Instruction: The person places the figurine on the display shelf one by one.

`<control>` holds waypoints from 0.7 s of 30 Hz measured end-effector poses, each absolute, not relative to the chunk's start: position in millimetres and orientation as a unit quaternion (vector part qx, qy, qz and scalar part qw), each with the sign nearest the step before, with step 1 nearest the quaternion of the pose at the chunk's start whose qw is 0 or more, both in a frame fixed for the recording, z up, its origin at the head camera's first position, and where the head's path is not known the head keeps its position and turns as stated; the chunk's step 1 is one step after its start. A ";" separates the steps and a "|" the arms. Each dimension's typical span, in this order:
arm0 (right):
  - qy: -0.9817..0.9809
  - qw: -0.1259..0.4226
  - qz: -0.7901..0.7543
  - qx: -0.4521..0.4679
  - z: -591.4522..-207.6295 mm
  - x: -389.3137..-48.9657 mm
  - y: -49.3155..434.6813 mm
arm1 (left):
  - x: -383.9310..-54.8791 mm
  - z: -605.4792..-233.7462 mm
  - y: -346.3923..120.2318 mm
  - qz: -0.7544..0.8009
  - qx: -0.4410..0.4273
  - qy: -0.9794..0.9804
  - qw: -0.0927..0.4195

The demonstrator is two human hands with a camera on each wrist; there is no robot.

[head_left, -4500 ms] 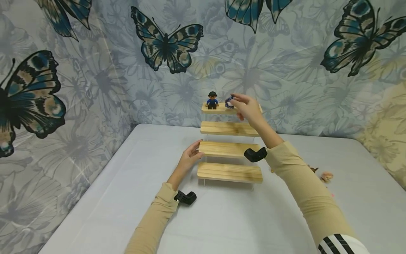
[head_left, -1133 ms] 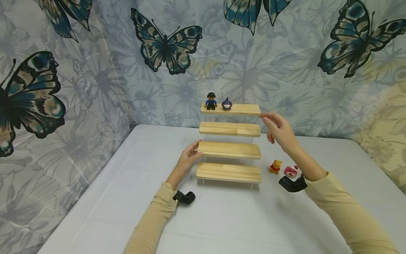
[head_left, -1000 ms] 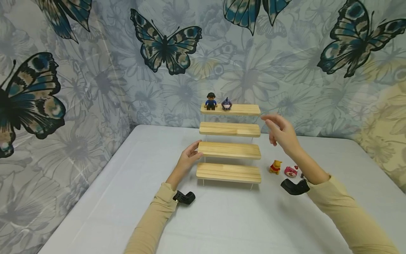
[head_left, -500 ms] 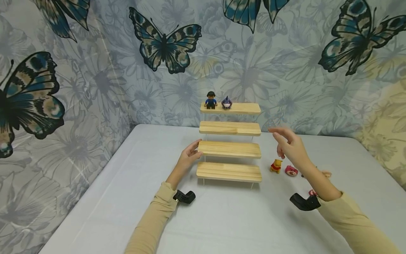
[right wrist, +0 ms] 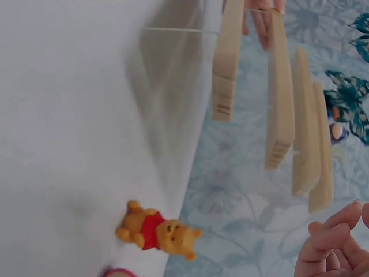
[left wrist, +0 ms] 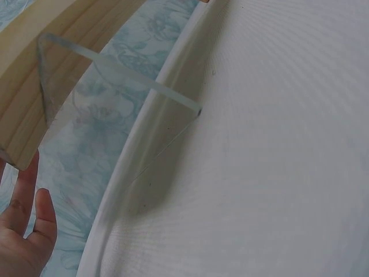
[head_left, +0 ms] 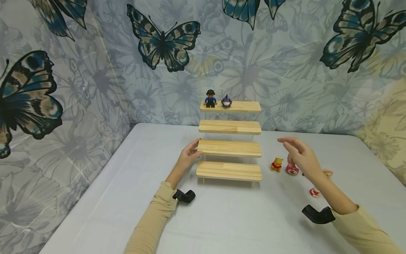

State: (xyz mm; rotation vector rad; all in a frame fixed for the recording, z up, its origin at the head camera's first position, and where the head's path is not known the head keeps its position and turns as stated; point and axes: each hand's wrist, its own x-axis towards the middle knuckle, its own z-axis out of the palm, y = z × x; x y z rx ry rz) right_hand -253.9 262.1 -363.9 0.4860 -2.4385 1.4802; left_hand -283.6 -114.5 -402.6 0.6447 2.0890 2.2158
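A display stand with several wooden tiers on clear supports stands mid-table. My left hand holds the left end of its second tier from the bottom. In the left wrist view, fingertips lie at the wooden board's corner. My right hand hovers right of the stand with loosely bent fingers and holds nothing. A yellow bear figurine in a red shirt sits near it, beside a pink figurine, which the hand partly overlaps. On the top tier sit a toy figure in blue and a purple-grey figurine.
A red-and-white figurine lies by the right forearm. Behind that forearm a peach-coloured figurine is partly hidden. A white cloth covers the table, and a butterfly-print backdrop rises behind it.
The purple-grey figurine, earlier in my right hand, now stands on the top tier. The right hand has moved right and down toward the figurines. My left hand has stayed at the stand.
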 end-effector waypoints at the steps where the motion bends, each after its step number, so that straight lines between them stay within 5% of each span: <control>1: -0.839 0.123 0.505 0.160 -362.6 -250.3 262.6 | -283.7 -402.6 -114.7 0.712 0.207 0.671 0.014; 8: -0.840 0.109 0.516 0.126 -354.2 -232.6 269.5 | -284.3 -403.7 -116.0 0.707 0.207 0.676 0.017; 17: -0.859 0.112 0.489 0.103 -426.4 -263.4 332.6 | -283.8 -402.8 -115.2 0.700 0.215 0.681 0.007; 21: -0.867 0.105 0.477 0.103 -418.3 -248.2 332.2 | -284.3 -402.3 -115.2 0.701 0.215 0.680 0.005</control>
